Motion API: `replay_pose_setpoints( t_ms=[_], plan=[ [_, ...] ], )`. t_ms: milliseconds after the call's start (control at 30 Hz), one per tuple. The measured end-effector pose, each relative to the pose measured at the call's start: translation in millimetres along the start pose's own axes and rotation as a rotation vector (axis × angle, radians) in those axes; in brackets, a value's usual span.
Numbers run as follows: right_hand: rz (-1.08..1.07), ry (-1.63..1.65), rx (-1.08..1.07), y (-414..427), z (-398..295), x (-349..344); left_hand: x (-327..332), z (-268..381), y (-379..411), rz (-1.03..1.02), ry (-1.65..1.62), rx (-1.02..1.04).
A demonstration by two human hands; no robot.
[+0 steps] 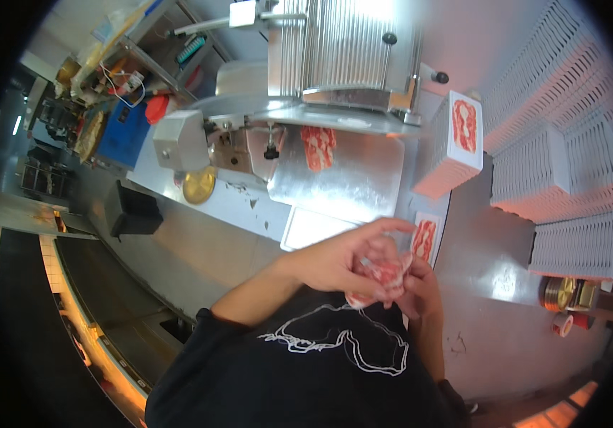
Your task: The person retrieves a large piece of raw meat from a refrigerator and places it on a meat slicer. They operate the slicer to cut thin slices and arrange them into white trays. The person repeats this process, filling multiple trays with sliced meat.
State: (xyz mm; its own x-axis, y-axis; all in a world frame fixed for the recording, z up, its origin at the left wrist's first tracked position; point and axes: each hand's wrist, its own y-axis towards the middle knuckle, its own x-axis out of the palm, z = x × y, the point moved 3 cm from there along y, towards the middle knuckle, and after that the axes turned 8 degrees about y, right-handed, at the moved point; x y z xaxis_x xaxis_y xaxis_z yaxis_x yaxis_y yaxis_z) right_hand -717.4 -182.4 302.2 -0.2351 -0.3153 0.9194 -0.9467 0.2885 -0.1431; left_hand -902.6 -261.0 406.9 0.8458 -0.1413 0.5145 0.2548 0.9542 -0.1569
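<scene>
Close to my chest, both hands hold a slice of raw marbled meat [390,276]. My left hand [346,262] has its thumb and lower fingers on it, with the forefinger stretched out to the right. From the other side, the fingers of my right hand [423,286] grip the meat's right edge. Just beyond my right hand, a white tray [435,243] carries a meat slice [423,241]. A flat white tray [314,229] lies partly hidden behind my left hand. More sliced meat [318,148] rests on the metal plate [360,179] under the slicer's blade.
The meat slicer [349,59] fills the far side of the table. To its right stands a stack of white trays [435,171] topped with a meat slice [465,126]. Tall stacks of white trays [531,160] line the right. A black bin [131,208] is at left.
</scene>
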Motion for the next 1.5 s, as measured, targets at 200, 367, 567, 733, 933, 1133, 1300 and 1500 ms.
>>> replay_pose_setpoints(
  t_ms=[200, 367, 567, 733, 933, 1133, 1300, 1500],
  plan=[
    [0.470, -0.520, 0.017, 35.4, 26.1, 18.4, -81.6, -38.2, -56.6, 0.301, 0.506, -0.049],
    [0.610, -0.748, 0.023, 52.8, 42.0, 14.9, -121.7, -54.9, -66.2, 0.475, 0.915, -0.105],
    [0.719, -0.976, 0.121, 58.0, 46.7, 28.4, -129.6, -56.2, -64.8, 0.513, 1.000, -0.087],
    [0.762, -1.665, 0.067, 45.3, 33.1, 35.3, -118.3, -54.8, -81.3, 0.623, 1.305, 0.067],
    [0.122, -2.285, -0.122, 68.5, 40.2, 65.2, -157.9, -42.8, -86.4, 0.801, 1.177, 0.005],
    [-0.080, -2.303, -0.012, 89.3, 49.5, 54.1, -276.4, -89.6, -27.2, 1.205, 1.154, 0.139],
    [-0.089, -2.231, -0.146, 84.7, 47.2, 47.0, -332.9, -114.6, 19.4, 1.285, 1.370, 0.271],
    [-0.071, -2.204, -0.237, 83.7, 44.9, 55.6, -309.7, -79.7, 29.6, 1.296, 1.314, 0.091]
  ],
)
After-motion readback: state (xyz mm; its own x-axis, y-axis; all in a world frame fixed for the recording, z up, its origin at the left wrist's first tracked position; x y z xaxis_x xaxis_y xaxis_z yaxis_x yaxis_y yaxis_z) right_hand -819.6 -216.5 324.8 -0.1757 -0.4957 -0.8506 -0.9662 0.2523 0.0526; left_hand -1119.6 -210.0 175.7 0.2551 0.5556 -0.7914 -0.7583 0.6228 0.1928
